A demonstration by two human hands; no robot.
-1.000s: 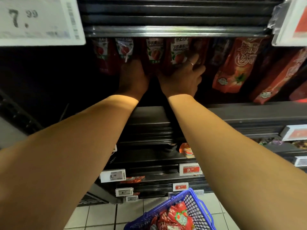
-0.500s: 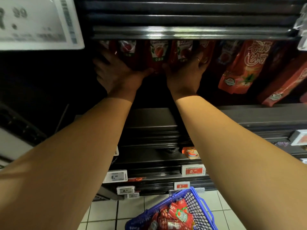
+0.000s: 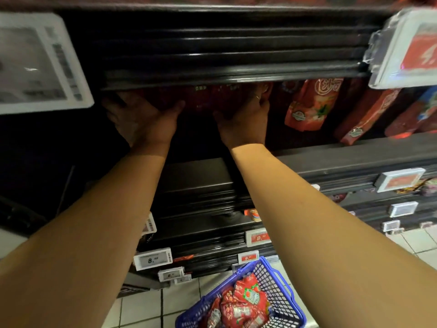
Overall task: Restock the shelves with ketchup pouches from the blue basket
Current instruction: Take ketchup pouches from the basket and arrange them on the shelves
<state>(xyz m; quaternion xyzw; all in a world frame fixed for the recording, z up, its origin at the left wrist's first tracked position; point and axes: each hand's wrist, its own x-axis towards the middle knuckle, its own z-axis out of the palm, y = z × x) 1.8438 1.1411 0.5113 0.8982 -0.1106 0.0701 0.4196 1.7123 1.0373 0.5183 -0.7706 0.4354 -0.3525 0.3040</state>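
Left hand (image 3: 142,119) and right hand (image 3: 246,119) clasp the row of pouches (image 3: 203,100) by its ends; they look soft, light and slippery, so squeezing from both sides suits.

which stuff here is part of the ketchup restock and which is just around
Job: left hand and right hand on the shelf pouches; blue basket; basket pouches.
Around: orange pouch; price tag.
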